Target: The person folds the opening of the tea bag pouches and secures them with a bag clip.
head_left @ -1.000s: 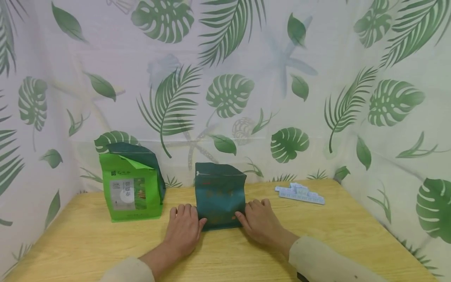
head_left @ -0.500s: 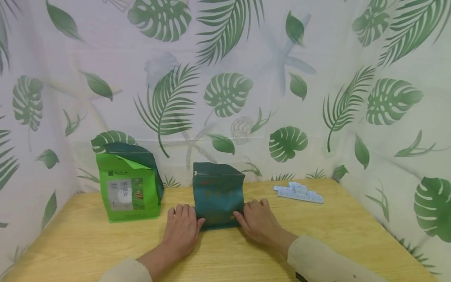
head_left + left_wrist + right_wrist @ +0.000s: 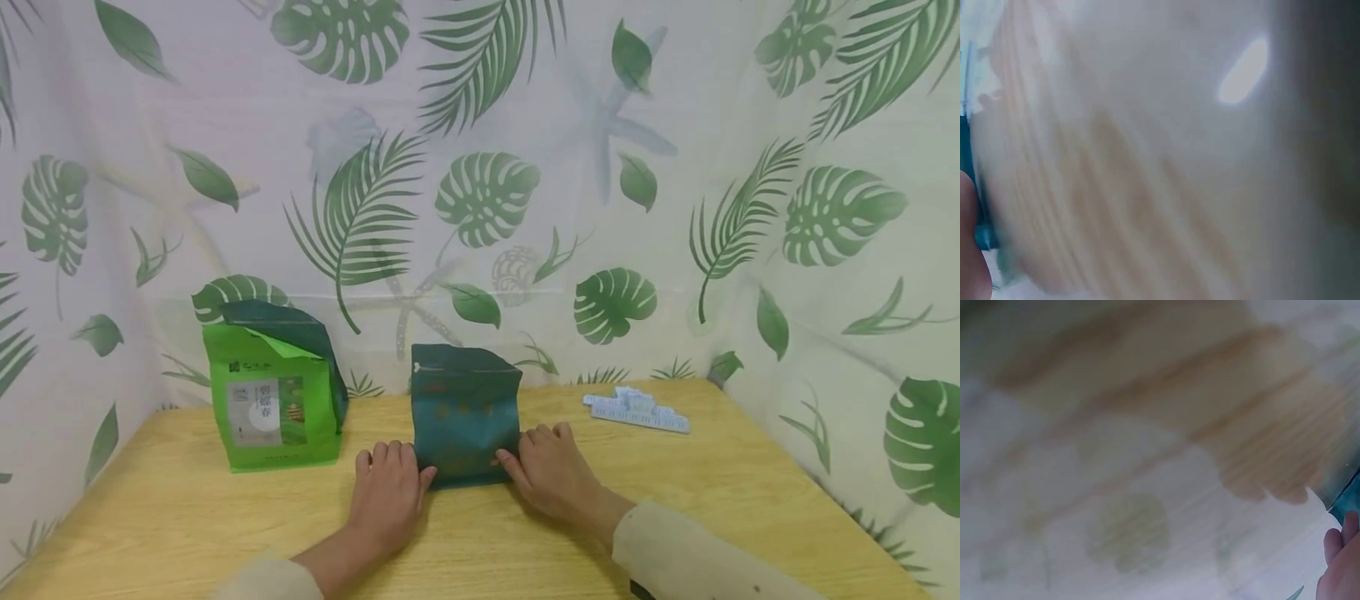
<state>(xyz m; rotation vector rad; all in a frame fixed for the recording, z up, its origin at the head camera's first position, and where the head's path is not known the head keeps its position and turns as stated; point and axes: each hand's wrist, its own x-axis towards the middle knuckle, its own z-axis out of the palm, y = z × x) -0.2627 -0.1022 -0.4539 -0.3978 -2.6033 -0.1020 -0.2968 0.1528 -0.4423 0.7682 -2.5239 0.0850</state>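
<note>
A dark teal packaging pouch stands upright on the table, its top folded back and faint orange print on its front. My left hand holds its lower left side, thumb at the front corner. On the lower right side, my right hand grips it with the thumb over the front edge. The left wrist view catches only a sliver of the teal pouch beside the thumb. In the right wrist view, fingertips touch the pouch. The far sides of the fingers are hidden.
To the left stands a bright green tea pouch, with another dark teal pouch right behind it. Light blue plastic pieces, perhaps bag clips, lie at the back right. A leaf-print cloth hangs around the wooden table.
The head view has shifted slightly. Both hands stay at the lower sides of the teal pouch, which stands in the same spot.
</note>
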